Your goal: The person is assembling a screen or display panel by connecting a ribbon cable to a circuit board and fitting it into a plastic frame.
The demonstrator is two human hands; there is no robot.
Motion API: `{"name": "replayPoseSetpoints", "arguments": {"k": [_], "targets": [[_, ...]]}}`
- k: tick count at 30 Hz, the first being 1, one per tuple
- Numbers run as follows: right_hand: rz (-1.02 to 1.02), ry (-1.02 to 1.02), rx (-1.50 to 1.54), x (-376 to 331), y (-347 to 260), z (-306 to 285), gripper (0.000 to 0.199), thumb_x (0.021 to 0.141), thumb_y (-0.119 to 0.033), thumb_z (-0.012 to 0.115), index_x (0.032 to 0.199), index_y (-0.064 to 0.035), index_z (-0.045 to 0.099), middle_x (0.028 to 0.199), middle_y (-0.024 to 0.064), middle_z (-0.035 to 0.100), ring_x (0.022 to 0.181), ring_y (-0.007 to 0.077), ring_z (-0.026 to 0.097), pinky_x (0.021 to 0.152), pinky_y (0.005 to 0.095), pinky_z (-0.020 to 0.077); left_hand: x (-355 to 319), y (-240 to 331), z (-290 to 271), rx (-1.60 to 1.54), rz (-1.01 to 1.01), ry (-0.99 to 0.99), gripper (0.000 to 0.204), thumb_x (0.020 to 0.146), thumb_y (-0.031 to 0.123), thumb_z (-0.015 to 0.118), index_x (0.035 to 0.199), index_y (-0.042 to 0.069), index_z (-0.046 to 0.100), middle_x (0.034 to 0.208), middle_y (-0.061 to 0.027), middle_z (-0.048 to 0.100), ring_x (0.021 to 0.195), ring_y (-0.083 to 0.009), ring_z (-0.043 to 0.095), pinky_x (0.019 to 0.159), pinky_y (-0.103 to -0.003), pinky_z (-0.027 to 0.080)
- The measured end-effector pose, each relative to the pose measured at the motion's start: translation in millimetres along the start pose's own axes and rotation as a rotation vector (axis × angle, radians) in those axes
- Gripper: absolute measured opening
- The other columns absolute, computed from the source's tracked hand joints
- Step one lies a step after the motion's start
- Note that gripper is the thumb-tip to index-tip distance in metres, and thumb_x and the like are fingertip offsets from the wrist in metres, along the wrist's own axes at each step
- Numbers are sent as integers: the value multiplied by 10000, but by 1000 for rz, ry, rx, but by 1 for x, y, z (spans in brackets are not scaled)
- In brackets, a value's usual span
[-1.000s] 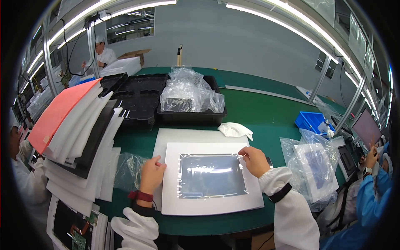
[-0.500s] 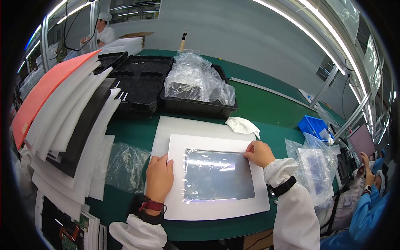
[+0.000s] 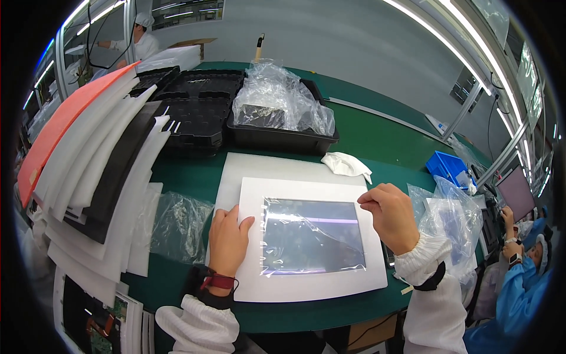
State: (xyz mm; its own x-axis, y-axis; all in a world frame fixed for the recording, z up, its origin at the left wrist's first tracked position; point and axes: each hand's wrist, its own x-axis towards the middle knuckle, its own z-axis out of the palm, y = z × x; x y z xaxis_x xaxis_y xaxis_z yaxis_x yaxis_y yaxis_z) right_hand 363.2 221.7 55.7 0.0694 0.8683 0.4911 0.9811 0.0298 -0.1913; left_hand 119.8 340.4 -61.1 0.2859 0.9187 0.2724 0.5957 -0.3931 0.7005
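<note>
While left hand [image 3: 229, 241] lies flat at the frame's [image 3: 312, 245] 9 o'clock edge, right fingers [image 3: 368, 200] pinch film [image 3: 312, 242] at 2 o'clock; best peel slowly, low.

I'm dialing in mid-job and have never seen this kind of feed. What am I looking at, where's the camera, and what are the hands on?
No machine here: a person works with two bare hands. The one picture comes from a fisheye camera on their head, looking down, so straight edges bend. On the green table lies a white frame panel with a screen under clear film. The left hand lies flat on the panel's left edge; the right hand pinches the film's upper right corner. Behind stand black trays, crumpled plastic bags and a white cloth; foam sheets lean at left.
</note>
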Motion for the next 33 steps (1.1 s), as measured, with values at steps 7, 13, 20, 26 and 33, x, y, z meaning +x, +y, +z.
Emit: {"name": "replayPoseSetpoints", "arguments": {"k": [7,13,20,26,33], "targets": [[8,76,50,-12,-21,-30,75,692,49,650,737,-11,649,684,101,589,688,263,563,610,342,454,-1,-2,2,-16,12,4,276,821,207,625,987,-10,588,839,-180,508,807,-331,514,713,-391,422],[22,135,22,-18,-34,-50,73,693,58,644,729,-5,634,692,103,587,665,267,567,579,331,446,2,-3,2,8,20,8,278,817,212,630,985,-6,596,835,-185,517,808,-334,521,708,-396,425],[-54,358,47,4,-55,-82,38,734,50,625,740,13,616,702,115,591,584,245,572,529,285,451,7,-8,0,27,8,-36,277,800,215,641,1006,30,623,813,-172,532,782,-330,526,708,-400,431],[-321,442,233,29,-85,-91,79,723,40,654,775,-9,619,756,89,592,605,207,600,531,268,479,2,12,-41,-529,-199,-172,499,901,436,475,1208,46,525,771,-173,607,653,-237,599,594,-311,483],[-485,477,388,43,-94,-64,115,707,40,695,779,-31,641,811,74,595,680,199,616,584,256,501,-10,35,-99,-1281,-338,-462,702,888,597,328,1331,56,393,922,-194,625,765,-219,648,669,-273,533]]}}
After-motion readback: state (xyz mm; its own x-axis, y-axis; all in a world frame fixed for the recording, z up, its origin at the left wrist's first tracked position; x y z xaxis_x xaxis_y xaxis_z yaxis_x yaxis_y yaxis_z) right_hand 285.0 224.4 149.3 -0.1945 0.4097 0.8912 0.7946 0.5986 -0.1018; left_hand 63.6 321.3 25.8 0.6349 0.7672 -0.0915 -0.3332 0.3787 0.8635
